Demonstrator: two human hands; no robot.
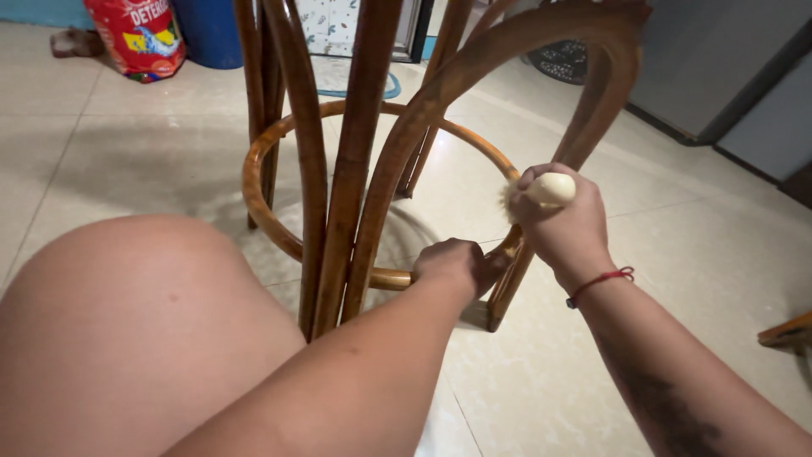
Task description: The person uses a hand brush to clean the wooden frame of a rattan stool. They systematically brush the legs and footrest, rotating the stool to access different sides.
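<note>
Head view, looking down past the person's bare knee (127, 322) to a brown rattan chair frame (355, 169) standing on a pale tiled floor (702, 254).

The left hand (452, 264) is closed around the frame's horizontal ring (254, 169), at the near right part of the hoop where a curved leg meets it. The right hand (562, 224) is closed in a fist around the cream-coloured rounded handle of a small brush (545, 190); pale bristles show at the left side of the fist, pointing toward the frame. A red thread bracelet (600, 282) sits on that wrist.

The brush lies just above and to the right of the left hand, touching or almost touching the ring and the curved leg; which one cannot be told. The right hand is the nearer to that joint from above, the left holds it from below. The ring lies flat, parallel to the floor, while the long canes of the frame run upright, from the floor up out of the top of the picture, with an arched cane (524, 42) bending over to the right.

Further off, at the top left, a red printed bag (135, 38) stands against a blue barrel (207, 34); whether either holds anything cannot be seen. A grey cabinet (719, 59) stands at the top right.
</note>
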